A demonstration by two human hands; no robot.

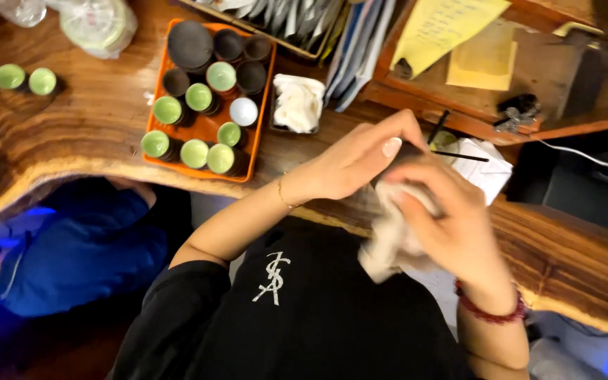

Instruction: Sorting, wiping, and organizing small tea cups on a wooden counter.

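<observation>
Wiping small dark item, mostly hidden, between both hands above table (93,119) edge. Left hand (350,165) gripping it closed; right hand (452,225) pressing white cloth (388,243) around it. Orange tray (202,130) holding cups (195,151), upright.

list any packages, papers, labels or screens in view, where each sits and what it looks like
Clear plastic bag: top left on the wooden table, crumpled, a pale green round thing inside.
Yellow paper sheets: top right in a wooden tray, flat, handwriting on them.
Stack of folders: top centre, blue and white edges.
White folded paper: beside the hands, a dark stick across it.
No screens show.
</observation>
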